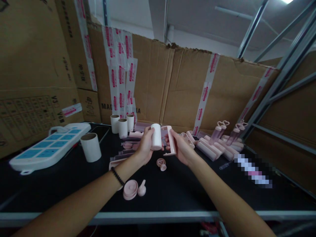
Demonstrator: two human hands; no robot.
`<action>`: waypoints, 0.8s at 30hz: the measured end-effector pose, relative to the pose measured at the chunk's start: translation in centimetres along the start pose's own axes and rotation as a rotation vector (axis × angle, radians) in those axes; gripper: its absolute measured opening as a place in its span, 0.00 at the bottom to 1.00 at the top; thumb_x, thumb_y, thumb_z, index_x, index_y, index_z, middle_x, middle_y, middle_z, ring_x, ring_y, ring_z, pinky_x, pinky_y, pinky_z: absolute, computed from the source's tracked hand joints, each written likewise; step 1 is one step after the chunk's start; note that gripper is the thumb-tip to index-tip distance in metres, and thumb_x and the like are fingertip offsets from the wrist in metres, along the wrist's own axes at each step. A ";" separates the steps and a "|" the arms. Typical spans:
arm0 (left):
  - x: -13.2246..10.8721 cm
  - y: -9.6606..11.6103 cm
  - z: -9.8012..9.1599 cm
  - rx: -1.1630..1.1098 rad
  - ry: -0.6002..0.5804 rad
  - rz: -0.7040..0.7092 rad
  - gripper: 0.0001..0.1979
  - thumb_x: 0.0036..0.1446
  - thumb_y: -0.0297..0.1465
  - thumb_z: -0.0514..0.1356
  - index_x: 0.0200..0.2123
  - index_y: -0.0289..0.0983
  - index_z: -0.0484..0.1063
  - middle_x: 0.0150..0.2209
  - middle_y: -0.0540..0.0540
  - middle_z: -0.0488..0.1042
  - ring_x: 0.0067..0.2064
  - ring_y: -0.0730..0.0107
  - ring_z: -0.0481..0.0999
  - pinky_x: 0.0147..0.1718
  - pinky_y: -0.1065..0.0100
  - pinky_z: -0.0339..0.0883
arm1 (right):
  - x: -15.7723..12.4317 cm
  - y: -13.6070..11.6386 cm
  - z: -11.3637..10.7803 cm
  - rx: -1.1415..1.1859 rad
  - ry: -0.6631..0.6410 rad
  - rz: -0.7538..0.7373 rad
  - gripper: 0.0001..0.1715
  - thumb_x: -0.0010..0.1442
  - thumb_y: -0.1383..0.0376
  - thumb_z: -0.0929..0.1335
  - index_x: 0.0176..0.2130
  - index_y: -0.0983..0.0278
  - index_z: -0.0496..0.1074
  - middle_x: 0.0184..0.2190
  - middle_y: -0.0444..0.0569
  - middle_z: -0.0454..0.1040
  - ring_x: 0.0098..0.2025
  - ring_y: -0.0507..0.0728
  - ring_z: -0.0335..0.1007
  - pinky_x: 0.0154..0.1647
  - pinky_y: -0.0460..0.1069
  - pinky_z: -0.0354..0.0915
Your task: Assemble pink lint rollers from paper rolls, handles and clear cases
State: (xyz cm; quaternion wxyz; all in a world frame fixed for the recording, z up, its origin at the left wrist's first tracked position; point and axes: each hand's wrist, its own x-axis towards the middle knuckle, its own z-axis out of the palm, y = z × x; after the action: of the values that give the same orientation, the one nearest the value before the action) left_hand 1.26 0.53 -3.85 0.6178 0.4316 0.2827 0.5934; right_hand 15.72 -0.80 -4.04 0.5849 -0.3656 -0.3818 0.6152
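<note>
My left hand is wrapped round a white cylinder with a pinkish lower end, held upright above the black table. Beside it, my right hand grips a pale pink plastic casing that has a flat clear part on its left side. The two pieces are close together; whether they touch I cannot tell. Below the hands lies a small pink piece with a heart shape. Nearer the front edge are stacked pink round discs and a pink knob with a stem.
A white power strip with blue sockets and a dark phone-like slab lie at left. Several white tubes stand there, one nearer. Pink casings and clear tubes with heart-shaped tops lie at right. Cardboard walls the back.
</note>
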 end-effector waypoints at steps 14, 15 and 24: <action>-0.9 -0.8 1.0 0.151 0.038 0.091 0.18 0.62 0.42 0.61 0.51 0.42 0.61 0.34 0.51 0.71 0.25 0.71 0.73 0.17 0.72 0.70 | -0.9 0.5 0.9 -0.170 -0.007 -0.243 0.18 0.54 0.56 0.75 0.38 0.62 0.68 0.22 0.39 0.72 0.13 0.48 0.62 0.11 0.43 0.61; -0.8 -0.8 1.0 0.156 0.054 0.099 0.18 0.61 0.42 0.61 0.50 0.42 0.62 0.35 0.51 0.71 0.25 0.72 0.73 0.18 0.72 0.70 | -0.9 0.4 0.8 -0.161 -0.012 -0.245 0.18 0.54 0.57 0.75 0.39 0.62 0.69 0.22 0.39 0.72 0.13 0.48 0.62 0.11 0.44 0.61; -0.1 -1.6 0.5 0.265 0.137 0.193 0.16 0.62 0.41 0.60 0.49 0.42 0.63 0.39 0.49 0.70 0.34 0.69 0.75 0.27 0.72 0.70 | -0.9 0.0 0.7 -0.247 0.112 -0.321 0.16 0.60 0.56 0.65 0.37 0.64 0.74 0.17 0.39 0.66 0.17 0.52 0.62 0.19 0.47 0.60</action>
State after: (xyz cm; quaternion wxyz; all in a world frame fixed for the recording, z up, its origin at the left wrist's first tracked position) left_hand 2.44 0.47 -5.04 0.4750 0.4930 0.3568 0.6356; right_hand 15.12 -1.71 -3.66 0.6465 -0.4023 -0.4747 0.4413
